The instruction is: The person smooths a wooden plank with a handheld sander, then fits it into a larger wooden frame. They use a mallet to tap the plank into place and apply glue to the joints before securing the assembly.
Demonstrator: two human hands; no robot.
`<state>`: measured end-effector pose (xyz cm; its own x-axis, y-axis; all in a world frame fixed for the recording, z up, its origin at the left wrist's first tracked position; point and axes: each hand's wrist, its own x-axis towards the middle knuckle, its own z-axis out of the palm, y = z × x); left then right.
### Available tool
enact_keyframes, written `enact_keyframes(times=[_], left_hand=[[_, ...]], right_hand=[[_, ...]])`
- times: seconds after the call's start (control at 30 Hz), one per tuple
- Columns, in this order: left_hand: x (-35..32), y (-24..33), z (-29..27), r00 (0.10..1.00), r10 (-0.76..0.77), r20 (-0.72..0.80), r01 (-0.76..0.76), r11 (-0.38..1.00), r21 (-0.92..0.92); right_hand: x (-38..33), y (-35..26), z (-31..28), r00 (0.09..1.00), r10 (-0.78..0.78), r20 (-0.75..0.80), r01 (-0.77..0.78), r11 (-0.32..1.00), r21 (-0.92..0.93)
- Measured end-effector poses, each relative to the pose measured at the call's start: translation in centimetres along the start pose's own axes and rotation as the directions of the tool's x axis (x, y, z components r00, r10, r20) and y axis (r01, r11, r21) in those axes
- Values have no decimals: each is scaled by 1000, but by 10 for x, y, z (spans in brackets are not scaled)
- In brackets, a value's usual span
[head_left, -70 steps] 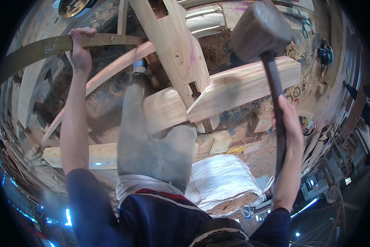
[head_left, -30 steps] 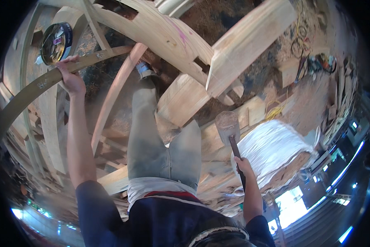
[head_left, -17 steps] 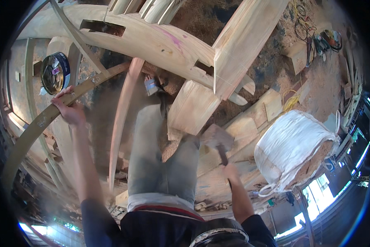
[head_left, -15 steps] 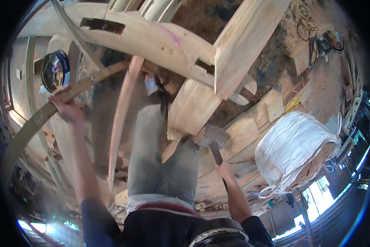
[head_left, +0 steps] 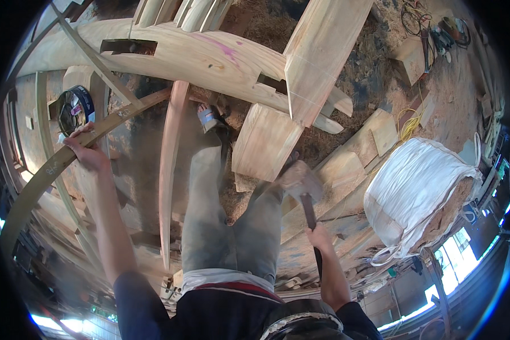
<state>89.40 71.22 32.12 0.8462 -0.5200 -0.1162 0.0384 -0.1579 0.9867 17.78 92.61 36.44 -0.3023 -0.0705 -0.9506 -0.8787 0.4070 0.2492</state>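
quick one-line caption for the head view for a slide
Left hand grips a curved wooden strip; right hand holds a wooden mallet above pale timber beams.

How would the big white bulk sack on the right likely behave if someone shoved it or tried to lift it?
The white bulk sack looks filled nearly to its open top with brownish loose material, so it is probably heavy and would hardly slide. Its fabric walls bulge and crease, so a push would likely dent it rather than tip it. The loops near its base suggest it is lifted by straps.
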Motion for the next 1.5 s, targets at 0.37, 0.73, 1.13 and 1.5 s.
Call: enact_keyframes(times=[0.37,0.73,1.13,1.5], left_hand=[[56,10,4,995,91,29,-96,933,346],[118,75,3,969,247,28,-234,869,436],[102,102,78,619,386,684,-725,-55,687],[-105,160,204,877,118,465,-282,911,301]], right_hand=[[73,15,-86,977,-22,-210,-4,992,-124],[217,65,-141,909,-14,-417,-125,944,-304],[167,124,-17,798,113,-591,-148,989,-12],[-55,-368,-23,243,-873,-422,884,20,467]])
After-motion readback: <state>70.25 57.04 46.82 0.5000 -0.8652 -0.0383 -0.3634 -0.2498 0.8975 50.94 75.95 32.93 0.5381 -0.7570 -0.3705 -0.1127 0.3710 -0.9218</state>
